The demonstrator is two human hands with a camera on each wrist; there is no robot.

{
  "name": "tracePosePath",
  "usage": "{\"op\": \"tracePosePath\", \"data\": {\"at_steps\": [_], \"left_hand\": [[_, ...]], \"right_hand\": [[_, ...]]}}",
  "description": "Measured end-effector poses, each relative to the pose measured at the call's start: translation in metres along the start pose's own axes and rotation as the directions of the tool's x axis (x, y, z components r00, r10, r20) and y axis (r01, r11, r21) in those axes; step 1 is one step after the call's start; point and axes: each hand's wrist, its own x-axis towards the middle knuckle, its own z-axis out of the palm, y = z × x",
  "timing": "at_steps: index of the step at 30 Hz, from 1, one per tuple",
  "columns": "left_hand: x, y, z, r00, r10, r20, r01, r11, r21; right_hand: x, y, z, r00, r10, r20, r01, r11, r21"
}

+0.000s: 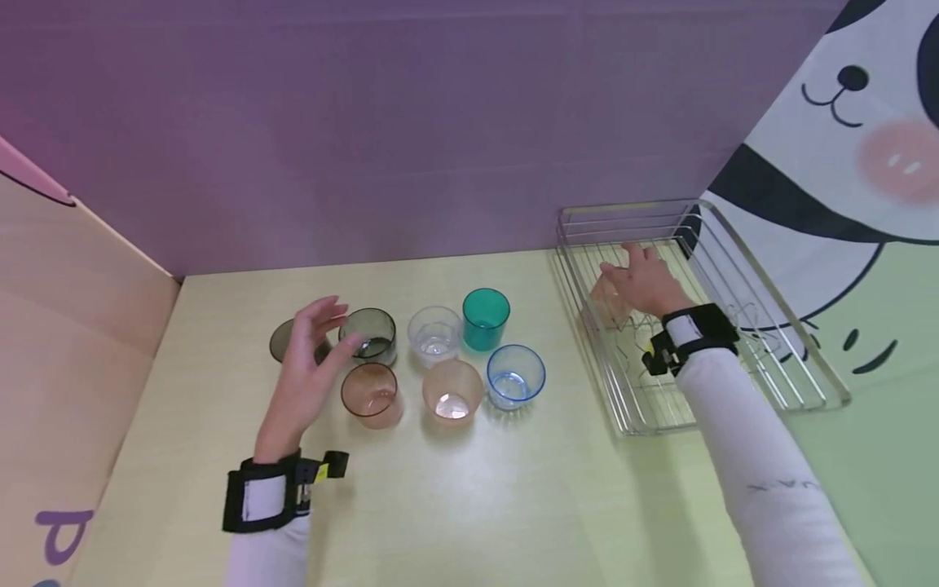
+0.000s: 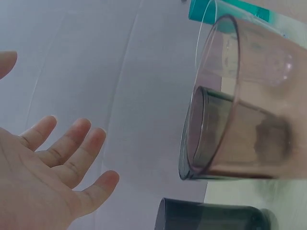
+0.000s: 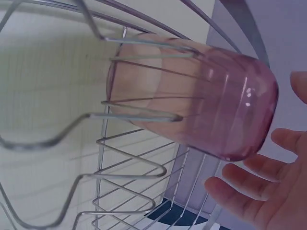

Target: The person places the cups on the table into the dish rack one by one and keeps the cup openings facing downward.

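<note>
right hand hovers by an upturned pink glass in the wire rack.

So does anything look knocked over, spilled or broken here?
Nothing looks spilled, broken or toppled. The one oddity: the pink glass in the wire rack appears upside down, while the glasses on the table stand upright. That may well be normal for a rack.

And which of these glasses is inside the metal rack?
The pink glass by the right hand; the other seven glasses stand on the table, outside the metal rack.
</note>
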Motion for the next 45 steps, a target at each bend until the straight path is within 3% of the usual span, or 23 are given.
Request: {"op": "tracePosePath", "data": {"at_steps": [8, 19, 31, 35, 40, 45], "left_hand": [[-0.001, -0.001, -0.009, 1.0, -0.017, -0.02, 0.017, 1.0, 0.009], [-0.001, -0.008, -0.023, 0.997, -0.052, -0.053, 0.055, 0.997, 0.062], [0.003, -0.019, -0.03, 0.994, -0.084, -0.075, 0.098, 0.973, 0.21], [0.005, -0.024, -0.032, 0.994, -0.085, -0.076, 0.103, 0.951, 0.292], [0.009, -0.035, -0.034, 0.997, -0.029, -0.076, 0.061, 0.888, 0.455], [0.01, -0.044, -0.032, 0.998, 0.014, -0.066, 0.023, 0.856, 0.517]], "right_hand": [[-0.003, 0.007, -0.012, 0.994, -0.063, -0.086, 0.067, 0.997, 0.048], [-0.004, 0.015, -0.021, 0.987, -0.052, -0.149, 0.066, 0.994, 0.089], [-0.004, 0.017, -0.021, 0.992, -0.04, -0.123, 0.053, 0.993, 0.102], [-0.004, 0.017, -0.02, 0.995, -0.039, -0.09, 0.05, 0.992, 0.12], [-0.004, 0.016, -0.019, 0.996, -0.035, -0.077, 0.046, 0.99, 0.136], [-0.005, 0.018, -0.019, 0.994, -0.056, -0.099, 0.07, 0.988, 0.138]]}}
